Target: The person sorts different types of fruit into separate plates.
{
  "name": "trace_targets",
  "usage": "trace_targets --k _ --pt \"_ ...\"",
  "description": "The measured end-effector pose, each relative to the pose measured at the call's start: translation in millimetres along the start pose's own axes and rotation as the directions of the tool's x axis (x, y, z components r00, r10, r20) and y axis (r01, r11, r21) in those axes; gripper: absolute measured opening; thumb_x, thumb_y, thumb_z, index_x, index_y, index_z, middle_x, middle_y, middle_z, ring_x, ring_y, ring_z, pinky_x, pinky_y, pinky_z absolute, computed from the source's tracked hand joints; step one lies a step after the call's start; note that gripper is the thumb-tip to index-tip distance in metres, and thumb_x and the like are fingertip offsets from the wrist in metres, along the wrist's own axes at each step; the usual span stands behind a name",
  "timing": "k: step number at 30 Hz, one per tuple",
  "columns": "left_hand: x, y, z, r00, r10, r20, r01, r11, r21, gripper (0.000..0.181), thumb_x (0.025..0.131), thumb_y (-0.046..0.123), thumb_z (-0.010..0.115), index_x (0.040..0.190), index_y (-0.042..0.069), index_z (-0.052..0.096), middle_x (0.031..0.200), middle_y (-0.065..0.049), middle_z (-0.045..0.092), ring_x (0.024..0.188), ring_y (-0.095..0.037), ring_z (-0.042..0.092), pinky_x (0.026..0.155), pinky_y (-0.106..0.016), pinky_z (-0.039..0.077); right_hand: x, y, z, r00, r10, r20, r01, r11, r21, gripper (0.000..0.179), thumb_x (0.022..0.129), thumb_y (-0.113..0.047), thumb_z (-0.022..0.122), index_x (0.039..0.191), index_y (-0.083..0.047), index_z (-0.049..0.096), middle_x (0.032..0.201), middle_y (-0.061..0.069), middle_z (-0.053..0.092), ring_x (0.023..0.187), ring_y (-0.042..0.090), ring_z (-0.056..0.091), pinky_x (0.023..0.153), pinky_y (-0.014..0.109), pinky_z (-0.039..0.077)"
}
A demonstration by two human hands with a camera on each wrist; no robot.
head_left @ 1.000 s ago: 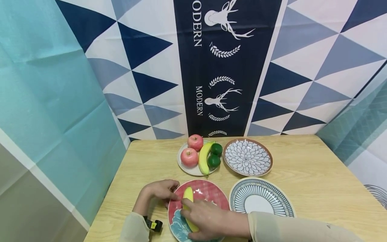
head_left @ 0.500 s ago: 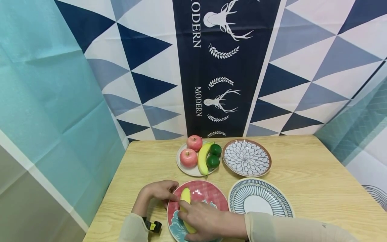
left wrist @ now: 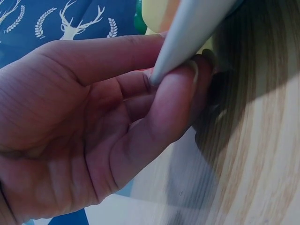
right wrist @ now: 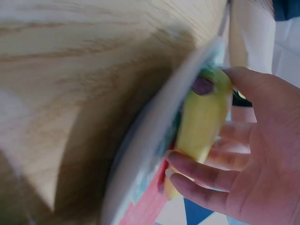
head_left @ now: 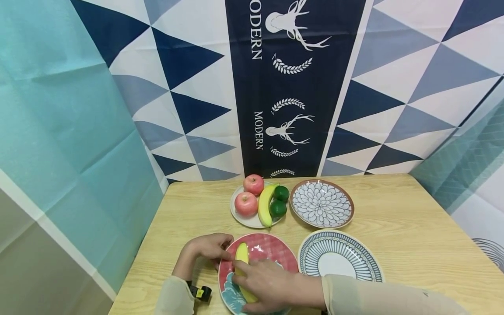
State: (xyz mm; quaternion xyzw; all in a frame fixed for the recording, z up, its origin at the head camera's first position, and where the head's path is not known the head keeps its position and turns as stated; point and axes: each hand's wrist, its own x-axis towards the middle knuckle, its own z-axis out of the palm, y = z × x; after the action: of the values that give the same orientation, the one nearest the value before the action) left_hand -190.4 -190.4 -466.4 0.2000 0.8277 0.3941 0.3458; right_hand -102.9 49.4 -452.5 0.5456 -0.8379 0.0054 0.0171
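Observation:
A red and teal plate (head_left: pixel 275 245) lies at the front of the table. At its left rim is my left hand (head_left: pixel 210 247); the left wrist view shows the thumb and fingers pinching the plate's pale edge (left wrist: pixel 187 33). Lengthwise on the plate's left half lies a yellow banana (head_left: pixel 242 253). My right hand (head_left: pixel 267 284) reaches over the plate from the right and holds this banana, thumb near one end and fingers along its side. In the right wrist view the banana (right wrist: pixel 199 126) has a dark round tip and sits against the plate. The hand hides part of it from above.
Behind the plate, a small white plate (head_left: pixel 239 218) bears two apples (head_left: pixel 246 204), another banana (head_left: pixel 265 205) and two green fruits (head_left: pixel 278 208). To the right are a brown-rimmed plate (head_left: pixel 323 204) and a blue-patterned plate (head_left: pixel 337 262). Patterned cloth (head_left: pixel 197 87) hangs behind the table.
My right hand and the banana have shifted slightly left on the plate. My left hand keeps its place at the rim.

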Motion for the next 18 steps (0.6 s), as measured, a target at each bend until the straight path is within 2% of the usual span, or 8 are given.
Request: trace_targets --k 4,8,13,18 --pt "-0.6 0.3 -1.1 1.0 0.005 0.005 -0.005 1.0 0.002 0.01 0.099 0.012 0.072 0.101 0.008 0.063 0.09 -0.007 0.064 0.064 -0.014 0.063 0.055 -0.026 0.054 -0.2 5.6 -7.8 0.999 0.011 0.049 -0.014 0.998 0.065 0.069 0.097 -0.068 0.062 0.15 -0.025 0.057 0.156 0.004 0.049 0.118 0.019 0.063 0.091 0.041 0.059" --pt "-0.8 0.5 -1.9 1.0 0.011 0.01 -0.011 1.0 0.007 0.01 0.099 0.012 0.072 0.101 0.008 0.063 0.09 -0.007 0.064 0.064 -0.014 0.063 0.056 -0.027 0.055 -2.0 17.4 -15.7 1.0 0.02 0.014 -0.022 0.994 0.106 0.067 0.1 -0.066 0.06 0.151 -0.023 0.058 0.15 0.004 0.055 0.126 0.018 0.061 0.096 0.041 0.058" --pt "0.5 0.5 -2.6 1.0 0.01 0.017 -0.01 1.0 -0.001 0.012 0.1 0.014 0.072 0.099 0.007 0.062 0.09 -0.007 0.065 0.064 -0.014 0.063 0.056 -0.026 0.055 -7.7 40.4 -25.5 0.998 0.027 -0.057 -0.021 0.994 0.109 0.058 0.102 -0.06 0.061 0.144 -0.02 0.062 0.139 0.001 0.061 0.123 0.016 0.062 0.098 0.039 0.057" --pt "1.4 0.3 -2.5 1.0 0.005 0.021 -0.005 1.0 -0.002 0.012 0.1 0.016 0.072 0.101 0.008 0.063 0.09 -0.007 0.066 0.064 -0.014 0.064 0.056 -0.026 0.055 -13.3 65.7 -34.4 0.99 0.067 -0.125 -0.054 0.993 0.1 0.054 0.101 -0.054 0.067 0.14 -0.017 0.065 0.132 0.001 0.065 0.114 0.016 0.064 0.091 0.037 0.058"
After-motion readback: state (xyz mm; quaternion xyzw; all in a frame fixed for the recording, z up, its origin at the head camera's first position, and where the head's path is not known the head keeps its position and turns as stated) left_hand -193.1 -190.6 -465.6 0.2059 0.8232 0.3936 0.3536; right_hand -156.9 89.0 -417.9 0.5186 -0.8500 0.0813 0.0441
